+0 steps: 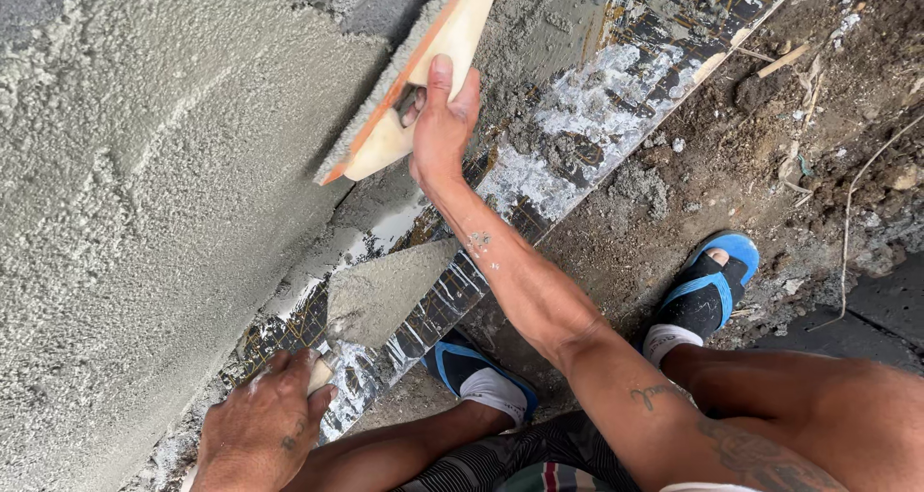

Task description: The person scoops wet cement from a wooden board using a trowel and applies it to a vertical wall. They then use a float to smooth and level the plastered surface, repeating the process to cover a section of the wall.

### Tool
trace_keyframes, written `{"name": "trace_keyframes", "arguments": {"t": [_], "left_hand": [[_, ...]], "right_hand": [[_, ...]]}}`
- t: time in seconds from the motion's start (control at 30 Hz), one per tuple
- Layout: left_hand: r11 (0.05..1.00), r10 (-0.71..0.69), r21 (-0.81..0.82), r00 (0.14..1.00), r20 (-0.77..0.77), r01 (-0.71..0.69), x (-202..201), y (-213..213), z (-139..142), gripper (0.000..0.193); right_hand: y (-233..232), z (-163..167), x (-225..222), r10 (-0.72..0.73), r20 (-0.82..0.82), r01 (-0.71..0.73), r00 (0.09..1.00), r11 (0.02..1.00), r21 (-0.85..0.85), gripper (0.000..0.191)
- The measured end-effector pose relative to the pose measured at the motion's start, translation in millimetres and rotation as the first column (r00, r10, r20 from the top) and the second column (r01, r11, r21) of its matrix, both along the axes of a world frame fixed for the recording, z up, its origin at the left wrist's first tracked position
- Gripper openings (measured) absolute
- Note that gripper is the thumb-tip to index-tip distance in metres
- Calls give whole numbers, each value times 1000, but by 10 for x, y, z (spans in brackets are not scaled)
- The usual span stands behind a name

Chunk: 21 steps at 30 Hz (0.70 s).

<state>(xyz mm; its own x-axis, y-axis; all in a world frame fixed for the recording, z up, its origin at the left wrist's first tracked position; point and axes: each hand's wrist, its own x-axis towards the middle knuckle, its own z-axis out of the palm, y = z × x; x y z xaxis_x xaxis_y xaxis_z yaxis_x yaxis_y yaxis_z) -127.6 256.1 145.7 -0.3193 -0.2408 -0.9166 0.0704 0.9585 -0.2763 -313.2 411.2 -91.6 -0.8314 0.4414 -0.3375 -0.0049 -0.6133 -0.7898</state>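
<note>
Wall mostly coated in rough grey plaster, wet and ridged, not yet smoothed; a bare strip stays uncovered along the base. Patterned sheet on the ground catches grey droppings; beyond it loose dirt. Right hand, fingers wrapped around the handle, holds the orange-edged float flat against the wall's lower edge. Left hand, fingers curled tight on the grip, holds the trowel, its pointed blade smeared with mortar, just off the wall. Judging by texture, levelling remains.
</note>
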Motion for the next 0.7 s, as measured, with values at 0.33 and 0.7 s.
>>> {"name": "trace_keyframes", "arguments": {"t": [0.33,0.7], "left_hand": [[990,-107,77,987,-122,117,-139,122,-96,56],[993,-103,71,993,63,99,-166,207,-204,53]], "right_hand": [[-61,893,167,77,-76,-69,994,992,104,33],[1017,76,115,-98,116,123,988,966,-226,35]]}}
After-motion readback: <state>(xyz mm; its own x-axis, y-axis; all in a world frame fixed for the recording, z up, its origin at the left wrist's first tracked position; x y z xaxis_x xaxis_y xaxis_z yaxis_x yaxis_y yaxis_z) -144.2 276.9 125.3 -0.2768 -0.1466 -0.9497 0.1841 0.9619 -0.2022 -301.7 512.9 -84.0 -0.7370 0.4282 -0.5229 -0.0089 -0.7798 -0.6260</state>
